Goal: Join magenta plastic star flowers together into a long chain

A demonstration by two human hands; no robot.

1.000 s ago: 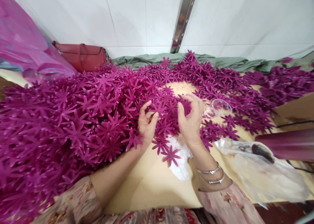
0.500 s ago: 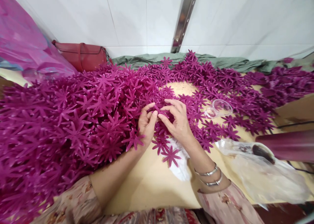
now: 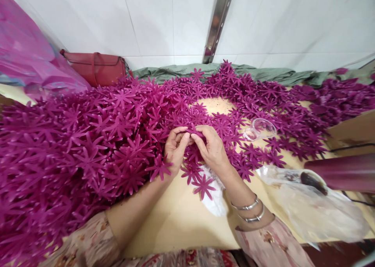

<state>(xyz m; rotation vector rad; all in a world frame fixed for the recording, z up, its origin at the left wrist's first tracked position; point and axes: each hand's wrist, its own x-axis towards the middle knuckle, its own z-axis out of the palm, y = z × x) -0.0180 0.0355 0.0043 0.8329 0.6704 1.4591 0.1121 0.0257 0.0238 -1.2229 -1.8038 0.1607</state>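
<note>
Between the fingertips of my left hand (image 3: pixel 176 146) and my right hand (image 3: pixel 211 148) is a magenta flower piece (image 3: pixel 193 132) with narrow petals, mostly covered by the fingers. Both hands are closed in a pinch on it, thumbs nearly meeting. A big heap of similar magenta flower pieces (image 3: pixel 90 153) spreads to the left and behind my hands. One loose flower piece (image 3: pixel 159 166) lies against my left wrist. Below my hands another flower piece (image 3: pixel 204 186) rests partly on a white cloth or tissue (image 3: pixel 216 200).
A clear plastic cup (image 3: pixel 260 129) lies on the table (image 3: pixel 175 216) to the right. Closer in are a crumpled clear bag (image 3: pixel 316 208) and a dark magenta cylinder (image 3: pixel 342 173). A red handbag (image 3: pixel 95 68) sits at the back left, near a pink plastic sheet (image 3: pixel 35 52).
My right hand's fingers have curled in and closed on the flower piece, beside the left fingertips. My left hand has barely moved. The surrounding heap looks the same.
</note>
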